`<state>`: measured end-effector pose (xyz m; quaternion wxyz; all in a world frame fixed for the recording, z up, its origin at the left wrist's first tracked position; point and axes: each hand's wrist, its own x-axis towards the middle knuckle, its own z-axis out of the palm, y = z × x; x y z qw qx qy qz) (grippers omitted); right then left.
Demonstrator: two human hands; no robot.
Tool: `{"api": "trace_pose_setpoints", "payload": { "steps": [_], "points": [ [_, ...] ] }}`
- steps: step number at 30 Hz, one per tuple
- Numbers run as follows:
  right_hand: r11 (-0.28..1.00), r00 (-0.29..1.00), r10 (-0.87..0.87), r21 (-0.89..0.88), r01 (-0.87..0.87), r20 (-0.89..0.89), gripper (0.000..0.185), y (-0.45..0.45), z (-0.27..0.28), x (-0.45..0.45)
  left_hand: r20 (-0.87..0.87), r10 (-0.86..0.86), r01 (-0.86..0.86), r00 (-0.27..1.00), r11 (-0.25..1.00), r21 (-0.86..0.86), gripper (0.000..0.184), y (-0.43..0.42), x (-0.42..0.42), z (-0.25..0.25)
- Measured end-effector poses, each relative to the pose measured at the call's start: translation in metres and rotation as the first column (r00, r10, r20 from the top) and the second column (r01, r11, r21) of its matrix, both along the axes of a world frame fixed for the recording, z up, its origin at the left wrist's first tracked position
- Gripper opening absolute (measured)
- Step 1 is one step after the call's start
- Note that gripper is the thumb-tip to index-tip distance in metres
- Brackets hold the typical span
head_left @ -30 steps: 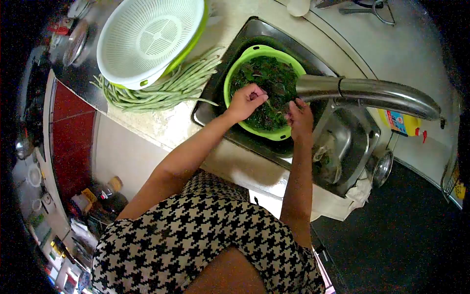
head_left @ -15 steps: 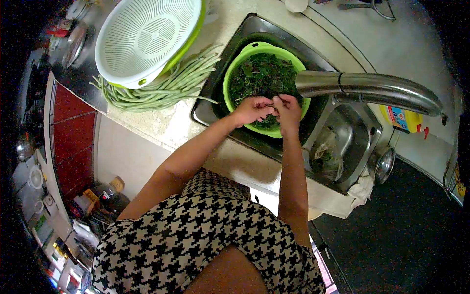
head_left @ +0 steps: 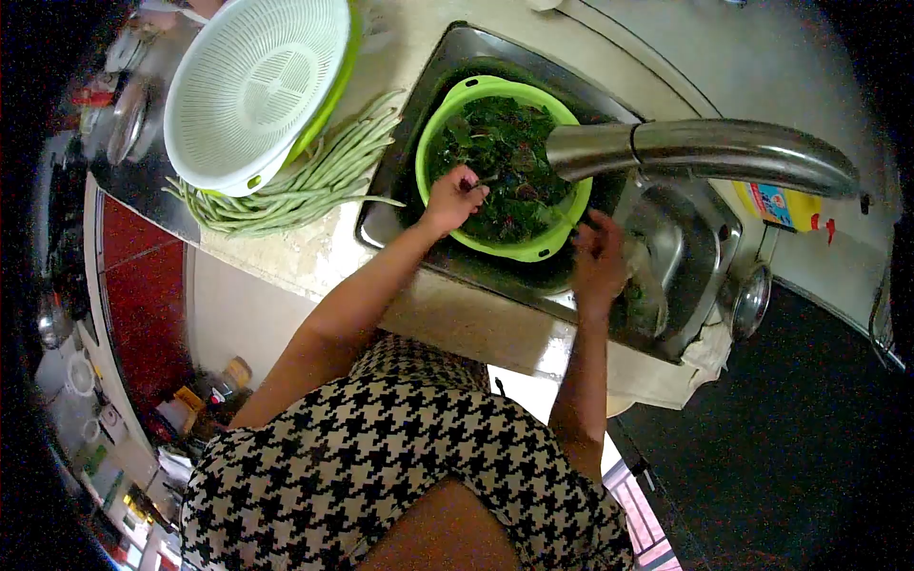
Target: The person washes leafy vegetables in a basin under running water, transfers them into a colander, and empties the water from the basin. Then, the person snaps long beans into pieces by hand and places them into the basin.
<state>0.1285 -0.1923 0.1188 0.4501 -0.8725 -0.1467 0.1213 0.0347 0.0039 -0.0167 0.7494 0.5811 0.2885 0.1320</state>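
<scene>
Leafy greens [head_left: 509,143] are filling the upper-centre bowl [head_left: 522,251], presumably for containment; left hand [head_left: 447,206] is pinching a sprig [head_left: 467,185], right hand [head_left: 600,266] is hovering, hold impossible to tell!

Your sink [head_left: 378,226] is shiny metal; above it, the tap [head_left: 743,154] is satiny metal. Inside it, your green basin [head_left: 425,167] is smooth plastic; left of it, the white colander [head_left: 267,81] is plastic.

The left grip [head_left: 453,202] holds a sprig [head_left: 486,181] above the green basin [head_left: 514,251].
</scene>
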Motion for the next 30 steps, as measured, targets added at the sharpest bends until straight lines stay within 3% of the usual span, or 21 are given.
{"api": "trace_pose_setpoints", "payload": {
  "steps": [1,3,6,7,8,9,11,12,15,17,18,20,22,23,24,26,27,29,30],
  "points": [
    [0.998,0.997,-0.053,-0.023,0.054,0.059,0.027,-0.017,0.016,-0.001,-0.077,-0.011,0.027,0.997,0.979,0.200,0.016,0.004,0.003,0.001],
    [0.979,0.943,-0.170,-0.059,0.195,0.287,0.023,-0.054,0.032,-0.002,-0.218,0.014,0.114,0.976,0.819,0.563,0.018,0.012,0.012,0.016],
    [0.928,0.924,-0.255,-0.195,0.316,0.284,0.021,-0.102,0.043,-0.001,-0.145,0.063,0.052,0.987,0.738,0.673,0.019,0.023,0.023,0.018],
    [0.906,0.918,-0.175,-0.307,0.292,0.355,0.020,-0.122,0.037,0.003,-0.086,0.073,0.009,0.994,0.707,0.707,0.021,0.027,0.025,0.006],
    [0.868,0.907,-0.087,-0.415,0.273,0.413,0.020,-0.143,0.024,0.006,-0.124,0.076,0.029,0.989,0.733,0.679,0.026,0.029,0.027,0.003],
    [0.816,0.889,0.007,-0.517,0.259,0.457,0.020,-0.139,0.027,0.006,-0.124,0.133,-0.048,0.983,0.846,0.531,0.028,0.031,0.030,0.003],
    [0.752,0.859,-0.069,-0.540,0.379,0.507,0.021,-0.136,0.038,0.007,-0.154,0.247,-0.216,0.957,0.957,0.192,0.031,0.037,0.037,0.002],
    [0.713,0.843,-0.104,-0.551,0.433,0.528,0.022,-0.127,0.044,0.003,-0.209,0.300,-0.274,0.931,0.951,0.146,0.037,0.037,0.036,0.011],
    [0.977,0.970,-0.156,-0.113,0.178,0.187,0.026,-0.099,0.023,0.010,-0.227,0.324,-0.124,0.918,0.781,0.612,0.040,0.051,0.028,-0.021],
    [0.999,0.993,0.000,-0.047,-0.006,-0.119,0.034,-0.034,0.013,0.008,-0.219,0.304,-0.103,0.927,0.769,0.631,0.041,0.045,0.028,-0.018],
    [0.970,0.963,0.196,-0.108,-0.218,-0.185,0.050,-0.005,0.007,0.016,-0.187,0.306,-0.108,0.933,0.737,0.667,0.041,0.036,0.027,-0.009],
    [0.925,0.916,0.372,-0.144,-0.352,0.151,0.069,0.036,-0.064,0.044,-0.174,0.330,-0.132,0.928,0.727,0.673,0.044,0.024,0.023,-0.003],
    [0.850,0.915,0.403,-0.368,-0.377,-0.006,0.089,0.059,-0.118,0.069,-0.240,0.329,-0.198,0.913,0.874,0.445,0.046,0.017,0.024,0.018],
    [0.872,0.924,0.379,-0.311,-0.377,-0.057,0.093,0.071,-0.115,0.070,-0.269,0.323,-0.233,0.907,0.919,0.318,0.048,0.016,0.022,0.031],
    [0.892,0.928,0.356,-0.254,-0.373,-0.111,0.098,0.088,-0.107,0.066,-0.253,0.264,-0.175,0.931,0.929,0.327,0.051,0.015,0.016,0.040],
    [0.874,0.934,0.317,-0.331,-0.355,-0.164,0.106,0.123,-0.108,0.049,-0.145,0.284,-0.225,0.948,0.917,0.329,0.050,0.010,0.006,0.057],
    [0.859,0.929,0.318,-0.355,-0.368,-0.191,0.099,0.139,-0.086,0.026,-0.116,0.285,-0.231,0.951,0.911,0.342,0.049,0.008,-0.001,0.060],
    [0.644,0.877,0.461,-0.630,-0.434,-0.134,0.092,0.153,-0.118,0.004,-0.063,0.259,-0.214,0.964,0.894,0.393,0.043,0.005,-0.018,0.076],
    [0.654,0.899,0.414,-0.641,-0.403,-0.142,0.072,0.158,-0.134,-0.004,-0.058,0.226,-0.189,0.972,0.909,0.372,0.041,0.007,-0.028,0.080]
  ]
}}
